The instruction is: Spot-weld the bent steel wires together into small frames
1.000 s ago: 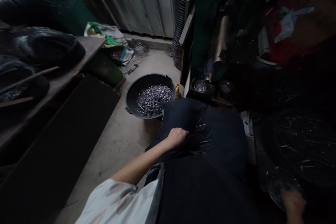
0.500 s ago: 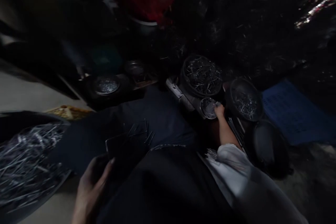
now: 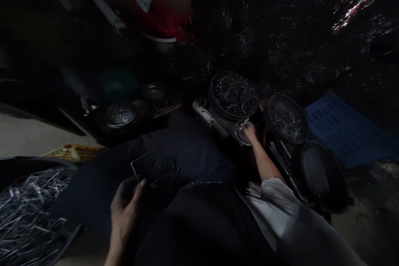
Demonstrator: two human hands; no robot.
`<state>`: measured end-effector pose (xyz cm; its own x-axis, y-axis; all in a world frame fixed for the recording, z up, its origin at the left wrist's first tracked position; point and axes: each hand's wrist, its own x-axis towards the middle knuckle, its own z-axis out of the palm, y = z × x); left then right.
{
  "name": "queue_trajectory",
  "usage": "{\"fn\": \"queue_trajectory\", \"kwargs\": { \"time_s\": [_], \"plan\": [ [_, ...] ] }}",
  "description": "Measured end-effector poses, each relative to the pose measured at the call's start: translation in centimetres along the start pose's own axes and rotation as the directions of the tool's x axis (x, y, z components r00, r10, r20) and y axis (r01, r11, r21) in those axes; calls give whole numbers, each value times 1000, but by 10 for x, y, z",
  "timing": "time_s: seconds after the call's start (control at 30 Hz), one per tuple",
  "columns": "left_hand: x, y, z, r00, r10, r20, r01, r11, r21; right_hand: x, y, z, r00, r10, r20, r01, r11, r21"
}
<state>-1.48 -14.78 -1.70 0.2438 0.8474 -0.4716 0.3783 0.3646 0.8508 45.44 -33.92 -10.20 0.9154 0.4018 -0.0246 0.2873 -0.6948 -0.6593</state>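
At the lower left, my left hand (image 3: 126, 205) has its fingers curled round a thin, sharply bent metal wire (image 3: 133, 169), just above the dark cloth on my lap. Several thin metal pins (image 3: 176, 171) lie loose on that cloth (image 3: 199, 141). My right hand (image 3: 250, 133) reaches forward into a small round dish (image 3: 239, 134), fingers closed together at its rim. Something small and pale shows at the fingertips, too dim to name. Just behind the dish stands a round black tub (image 3: 235, 95) full of metal pins.
Another black tub (image 3: 288, 124) of pins stands right of my right hand, beside a blue perforated sheet (image 3: 343, 133). A big basin (image 3: 73, 166) of metal pieces is at the left. A dish of small shiny bits (image 3: 120, 115) lies farther back. Light is very dim.
The view has shifted. My left hand, with the bent wire, has moved right and slightly forward over the cloth. My right hand has moved from the dish's right edge in over the dish.
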Motion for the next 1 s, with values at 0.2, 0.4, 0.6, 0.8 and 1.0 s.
{"fn": "queue_trajectory", "kwargs": {
  "time_s": [0.2,0.4,0.6,0.8,1.0],
  "plan": [
    [21,4,24,986,165,-20,-166,982,-91,-36,-118,60,932,-228,283,90,899,428],
    [29,7,21,980,185,-72,-198,942,-272,-116,-242,92,500,-677,540,96,663,742],
    [28,6,-1,974,170,-148,-214,906,-365,-149,-285,123,35,-912,410,517,367,773],
    [31,9,-8,973,170,-154,-224,850,-477,-152,-292,141,9,-924,381,551,323,770],
    [38,15,-8,968,197,-154,-249,812,-528,-149,-302,143,27,-930,368,541,323,777]
  ]
}}
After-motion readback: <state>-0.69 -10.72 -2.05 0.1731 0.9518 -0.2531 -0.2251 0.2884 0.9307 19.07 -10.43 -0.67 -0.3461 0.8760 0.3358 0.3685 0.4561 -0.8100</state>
